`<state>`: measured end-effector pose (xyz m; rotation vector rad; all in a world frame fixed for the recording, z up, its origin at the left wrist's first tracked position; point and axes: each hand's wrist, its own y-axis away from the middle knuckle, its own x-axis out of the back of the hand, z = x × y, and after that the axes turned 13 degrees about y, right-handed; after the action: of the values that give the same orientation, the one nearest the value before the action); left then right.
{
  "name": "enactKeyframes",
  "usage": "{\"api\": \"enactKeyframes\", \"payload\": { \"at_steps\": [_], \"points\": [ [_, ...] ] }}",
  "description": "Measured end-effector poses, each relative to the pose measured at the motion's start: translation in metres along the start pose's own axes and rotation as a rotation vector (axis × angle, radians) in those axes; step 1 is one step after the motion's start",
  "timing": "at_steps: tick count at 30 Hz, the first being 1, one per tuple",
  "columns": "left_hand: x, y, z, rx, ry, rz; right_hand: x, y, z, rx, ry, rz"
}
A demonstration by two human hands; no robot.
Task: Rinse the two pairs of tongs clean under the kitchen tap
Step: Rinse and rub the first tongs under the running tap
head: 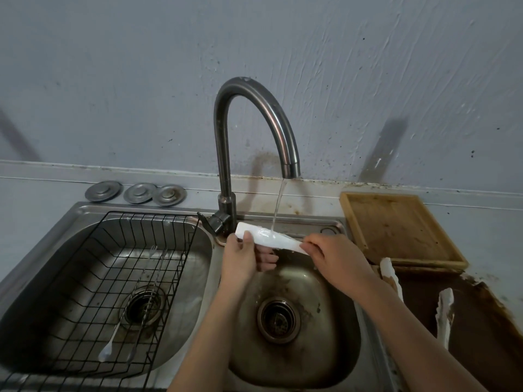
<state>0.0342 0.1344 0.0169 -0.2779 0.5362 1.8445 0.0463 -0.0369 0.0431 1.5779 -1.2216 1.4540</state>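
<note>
Right now one pair of white tongs (267, 238) lies crosswise under the tap (254, 131), its long axis running from the sink's back left toward the right, over the small right basin (334, 329). The left hand (240, 263) grips the wide end, fingers curled beneath and thumb on top; the right hand (336, 257) pinches the narrow end. The water stream (277, 207) lands near the middle of the tongs, between the two hands, slightly nearer the right one. To wet the ends, I judge the tongs must slide along that axis.

Counted: two pairs of tongs, one held, while the second pair (418, 304) lies on the surface by the sink's right edge, nearer the right hand, in front of one wooden tray (402, 230). One wire rack (113, 278) sits in the left basin; three metal discs (135, 192) lie behind it.
</note>
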Motion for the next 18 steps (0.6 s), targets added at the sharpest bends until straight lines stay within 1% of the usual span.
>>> {"api": "enactKeyframes", "payload": {
  "at_steps": [2, 5, 7, 9, 13, 15, 18],
  "points": [
    [0.004, -0.002, 0.004, -0.08, -0.019, 0.01, -0.002, -0.009, -0.006, -0.057, -0.06, 0.041],
    [0.007, -0.005, 0.006, -0.198, -0.023, 0.019, -0.006, -0.019, -0.027, -0.181, 0.005, 0.117],
    [0.01, -0.006, 0.005, -0.25, -0.014, 0.036, -0.01, -0.025, -0.039, -0.229, 0.022, 0.155],
    [0.015, -0.009, 0.005, -0.29, -0.019, 0.037, -0.012, -0.029, -0.044, -0.219, -0.039, 0.18],
    [0.021, -0.009, 0.003, -0.334, -0.031, 0.001, -0.016, -0.03, -0.04, -0.115, -0.211, 0.157],
    [0.021, -0.008, 0.002, -0.339, -0.025, -0.005, -0.016, -0.028, -0.042, -0.125, -0.186, 0.201],
    [0.016, -0.007, -0.001, -0.318, 0.031, -0.022, -0.014, -0.027, -0.046, -0.175, -0.06, 0.328]
  ]
}}
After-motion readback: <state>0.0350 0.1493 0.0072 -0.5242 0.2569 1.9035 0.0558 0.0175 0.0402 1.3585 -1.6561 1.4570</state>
